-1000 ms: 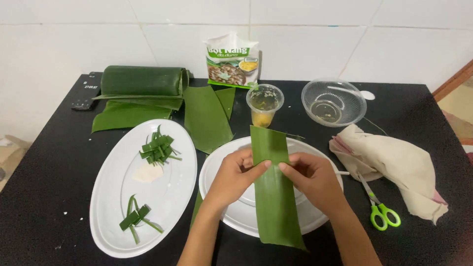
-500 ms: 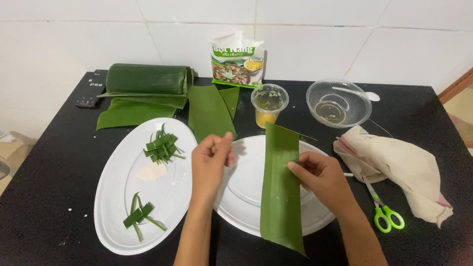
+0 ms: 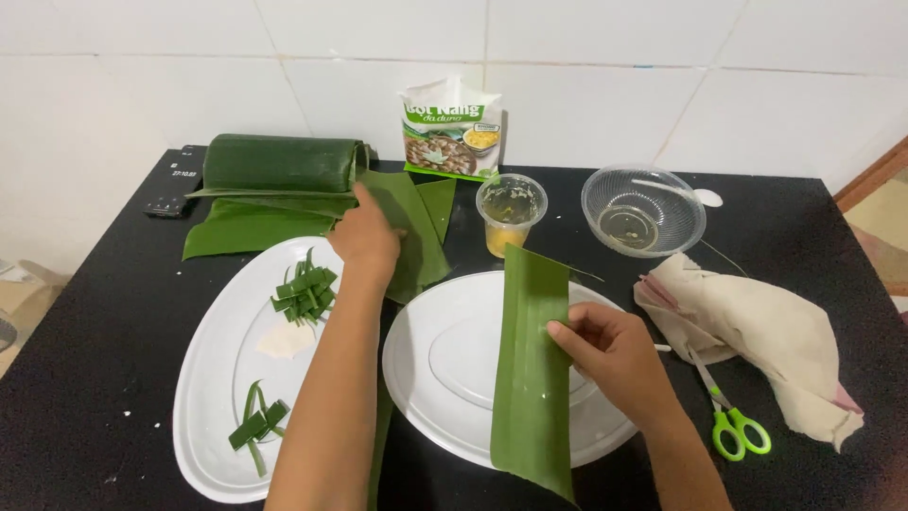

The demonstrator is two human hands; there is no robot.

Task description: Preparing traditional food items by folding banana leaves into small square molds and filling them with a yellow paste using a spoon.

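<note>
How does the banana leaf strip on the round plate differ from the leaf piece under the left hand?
The strip on the round plate is long, narrow and lies across the round plate, its near end past the rim; the leaf piece under the left hand is wider and lies on the black table. The right hand pins the strip at its edge; the left hand rests on the other piece. Both are flat, glossy, green.

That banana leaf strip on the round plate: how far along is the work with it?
Done: one leaf strip lies flat across the round white plate, and folded leaf bits sit on the oval plate. In hand: the right hand pins the strip while the left hand touches the loose leaf pieces behind. Left: the strip is unfolded and bare, and the leaf roll is uncut.
</note>
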